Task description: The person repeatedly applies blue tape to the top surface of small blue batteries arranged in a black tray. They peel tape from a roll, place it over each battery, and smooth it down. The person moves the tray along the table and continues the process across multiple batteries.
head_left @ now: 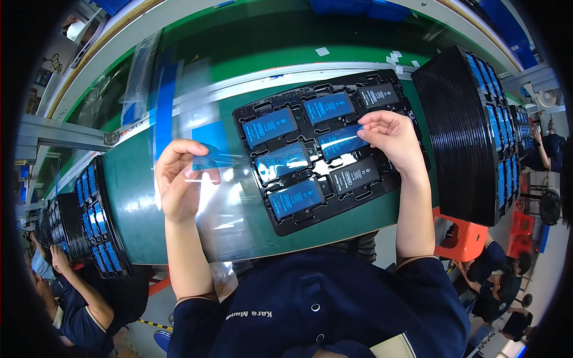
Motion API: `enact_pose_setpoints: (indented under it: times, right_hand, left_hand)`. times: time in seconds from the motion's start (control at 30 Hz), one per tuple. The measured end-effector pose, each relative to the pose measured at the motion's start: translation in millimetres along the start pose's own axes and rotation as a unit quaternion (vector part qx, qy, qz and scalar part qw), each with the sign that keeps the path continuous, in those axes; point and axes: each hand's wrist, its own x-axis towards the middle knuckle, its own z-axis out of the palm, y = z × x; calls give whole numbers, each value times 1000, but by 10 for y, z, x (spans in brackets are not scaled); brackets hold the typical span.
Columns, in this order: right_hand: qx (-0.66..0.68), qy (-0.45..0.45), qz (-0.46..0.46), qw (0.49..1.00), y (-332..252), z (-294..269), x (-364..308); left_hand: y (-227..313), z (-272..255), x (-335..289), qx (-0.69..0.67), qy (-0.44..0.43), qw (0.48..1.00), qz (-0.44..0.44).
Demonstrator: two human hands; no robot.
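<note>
A black moulded tray lies on the green work surface and holds several flat rectangular parts, most under blue film. My right hand pinches the edge of the blue film on a part in the tray's middle row, right column. My left hand is raised left of the tray, its fingers closed on clear peeled films with a blue tab. Two parts on the right side, dark part and dark part, show bare dark faces.
A tall stack of black trays stands at the right, another stack at the left. Clear plastic sheets hang over the back rail. Other people in dark blue sit at lower left and lower right. An orange stool is below right.
</note>
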Motion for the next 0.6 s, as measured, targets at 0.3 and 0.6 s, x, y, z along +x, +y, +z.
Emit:
enact_pose_setpoints:
  times: [0.3, 0.6]
  right_hand:
    - [1, 1, 5, 1000, 5, -13, 10]
    - [-45, 11, -26, 999, 48, 19, 11]
  left_hand:
    - [-1, 14, 6, 11, -10, 1000, 2]
    - [24, 21, -21, 10, -37, 999, -16]
